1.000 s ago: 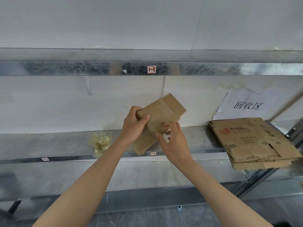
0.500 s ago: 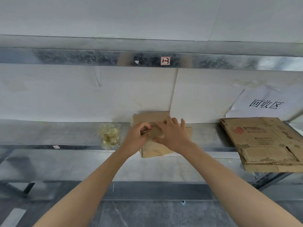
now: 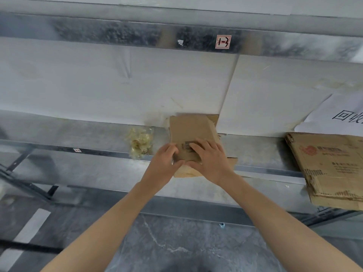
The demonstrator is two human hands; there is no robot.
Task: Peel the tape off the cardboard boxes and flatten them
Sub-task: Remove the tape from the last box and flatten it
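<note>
A small brown cardboard box (image 3: 191,130), folded flat, lies on the metal shelf (image 3: 78,134) against the white back wall. My right hand (image 3: 210,160) presses flat on its near half, fingers spread over a dark printed label. My left hand (image 3: 167,160) holds the box's near left edge, thumb under the corner and fingers on top. A wad of peeled yellowish tape (image 3: 139,143) lies on the shelf just left of the box.
A stack of larger flattened cardboard boxes (image 3: 332,167) overhangs the shelf edge at the right. A white paper sign (image 3: 339,118) hangs on the wall behind it. An upper shelf beam with a red-framed label (image 3: 223,42) runs overhead. Grey floor lies below.
The box was held up in the air between both hands. It has come down onto the shelf and been folded flat, and my right hand now presses on top of it.
</note>
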